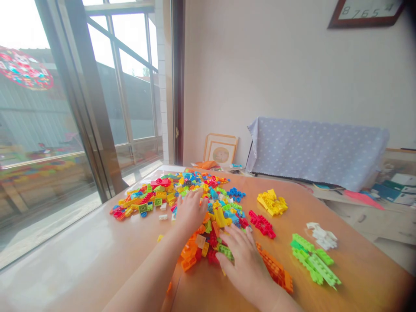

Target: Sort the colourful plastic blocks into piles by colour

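A large mixed pile of toy building bricks [162, 184] in many colours spreads over the table. My left hand [191, 210] reaches over the middle of the pile, fingers stretched forward and slightly bent on the bricks; what lies under its fingertips is partly hidden. At the pile's near right edge, my right hand [243, 258] is open, its fingers spread, with nothing seen held in it. Close to its fingertips are a yellow brick [221, 217] and a green brick [225, 250]. Orange bricks [190, 251] lie between the two hands.
Sorted groups stand right of the pile: yellow bricks [272, 203], red bricks [262, 224], long orange bricks [276, 271], green bricks [315, 260] and white bricks [322, 236]. The wooden table [292, 195] borders a window on the left. A cloth-covered object [318, 149] stands behind.
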`<action>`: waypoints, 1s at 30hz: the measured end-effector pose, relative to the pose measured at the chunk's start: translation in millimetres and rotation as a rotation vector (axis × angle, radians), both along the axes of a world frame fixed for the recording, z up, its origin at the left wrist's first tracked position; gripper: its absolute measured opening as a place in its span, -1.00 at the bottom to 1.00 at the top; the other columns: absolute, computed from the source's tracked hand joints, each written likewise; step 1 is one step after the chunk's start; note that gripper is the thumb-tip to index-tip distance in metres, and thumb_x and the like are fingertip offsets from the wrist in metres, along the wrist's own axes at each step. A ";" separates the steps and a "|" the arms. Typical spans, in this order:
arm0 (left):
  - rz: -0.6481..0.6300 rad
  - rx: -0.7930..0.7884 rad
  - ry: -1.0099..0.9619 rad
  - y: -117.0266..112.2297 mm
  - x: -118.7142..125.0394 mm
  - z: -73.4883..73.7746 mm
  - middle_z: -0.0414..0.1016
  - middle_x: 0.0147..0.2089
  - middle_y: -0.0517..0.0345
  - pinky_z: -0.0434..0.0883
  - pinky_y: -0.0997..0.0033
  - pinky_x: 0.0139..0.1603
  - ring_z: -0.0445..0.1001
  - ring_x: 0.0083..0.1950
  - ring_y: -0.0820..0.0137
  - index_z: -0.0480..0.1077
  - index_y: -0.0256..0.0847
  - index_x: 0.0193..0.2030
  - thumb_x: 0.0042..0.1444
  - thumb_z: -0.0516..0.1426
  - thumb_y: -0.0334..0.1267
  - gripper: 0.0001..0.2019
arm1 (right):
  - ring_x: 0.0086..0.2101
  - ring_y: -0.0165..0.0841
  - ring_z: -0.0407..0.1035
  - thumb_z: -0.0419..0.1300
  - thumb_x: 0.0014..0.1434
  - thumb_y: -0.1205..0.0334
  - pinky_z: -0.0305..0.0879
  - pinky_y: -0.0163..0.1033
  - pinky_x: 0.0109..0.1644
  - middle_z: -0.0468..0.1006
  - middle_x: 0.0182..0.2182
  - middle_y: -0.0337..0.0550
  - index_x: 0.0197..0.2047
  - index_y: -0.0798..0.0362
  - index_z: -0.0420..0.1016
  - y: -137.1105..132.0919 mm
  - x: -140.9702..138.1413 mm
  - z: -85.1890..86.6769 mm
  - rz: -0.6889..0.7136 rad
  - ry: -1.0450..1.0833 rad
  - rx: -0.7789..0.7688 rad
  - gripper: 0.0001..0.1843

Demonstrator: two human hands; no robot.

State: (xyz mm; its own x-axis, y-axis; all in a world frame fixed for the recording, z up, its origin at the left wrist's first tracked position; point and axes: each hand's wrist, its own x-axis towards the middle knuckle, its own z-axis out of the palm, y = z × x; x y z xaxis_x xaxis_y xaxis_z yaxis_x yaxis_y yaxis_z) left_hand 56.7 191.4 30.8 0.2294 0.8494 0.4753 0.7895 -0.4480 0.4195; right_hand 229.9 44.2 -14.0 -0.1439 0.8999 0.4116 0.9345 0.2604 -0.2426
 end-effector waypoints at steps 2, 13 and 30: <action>-0.130 0.024 0.009 -15.6 13.7 2.0 0.47 0.28 0.00 0.01 -0.19 0.45 0.36 0.32 0.08 0.45 0.00 0.15 0.38 -0.03 -0.05 -0.65 | 0.27 -0.06 0.25 0.12 0.31 0.21 -0.08 0.30 0.44 0.47 0.22 -0.04 0.16 -0.07 0.49 0.5 1.1 2.2 0.020 0.028 0.018 -0.62; -0.468 0.033 0.213 -40.1 29.2 -16.4 0.59 -0.05 0.03 0.32 0.01 0.26 0.51 0.05 0.18 0.49 -0.04 -0.02 0.34 0.03 -0.18 -0.78 | -0.11 -0.21 0.46 0.03 0.35 0.28 0.39 -0.09 0.05 0.59 -0.18 -0.07 -0.17 -0.02 0.52 10.5 20.6 4.4 0.038 0.355 0.132 -0.77; -0.713 0.056 0.236 -57.7 34.2 -17.4 0.44 0.31 -0.01 0.19 -0.07 0.42 0.35 0.35 0.09 0.43 -0.06 0.22 0.36 0.03 -0.10 -0.64 | -0.14 -0.25 0.49 0.21 0.20 0.01 0.37 -0.16 0.00 0.65 -0.18 -0.14 -0.09 0.05 0.58 6.3 91.7 46.9 -0.237 0.924 -0.014 -0.67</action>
